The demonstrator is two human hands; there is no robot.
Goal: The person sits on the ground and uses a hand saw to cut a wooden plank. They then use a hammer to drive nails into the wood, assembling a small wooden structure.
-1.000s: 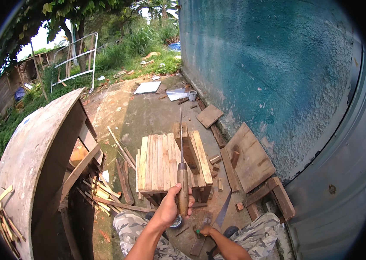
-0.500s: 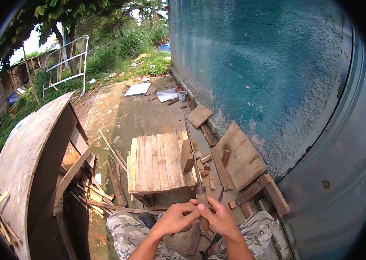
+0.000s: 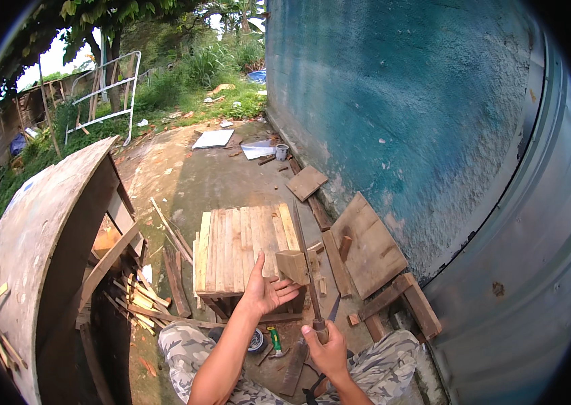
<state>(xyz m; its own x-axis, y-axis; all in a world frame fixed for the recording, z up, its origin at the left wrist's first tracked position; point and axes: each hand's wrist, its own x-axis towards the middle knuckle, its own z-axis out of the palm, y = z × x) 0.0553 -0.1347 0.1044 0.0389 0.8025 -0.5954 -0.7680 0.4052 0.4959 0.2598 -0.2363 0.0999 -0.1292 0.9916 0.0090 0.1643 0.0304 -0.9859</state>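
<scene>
My right hand [image 3: 328, 351] is closed around the wooden handle of a long, thin-bladed tool [image 3: 312, 293], whose dark blade points up and away from me. A squared wood block [image 3: 292, 265] sits against the left side of that blade, by the front right corner of a low slatted wooden table [image 3: 241, 243]. I cannot tell whether the block is fixed to the blade. My left hand [image 3: 268, 294] is open, palm turned up, its fingers stretched toward the underside of the block. Whether the fingertips touch it is unclear.
A green-handled hammer [image 3: 276, 341] and a round container [image 3: 256, 341] lie before my legs. Left stands a large tilted board structure [image 3: 35, 229] beside split wood strips [image 3: 142, 304]. Planks and a square board [image 3: 370, 246] lean along the blue wall [image 3: 400, 121] at right.
My left hand has left the tool's handle and opened beside the block. The right hand has shifted slightly right and down with the tool. The hammer and round container have come into sight.
</scene>
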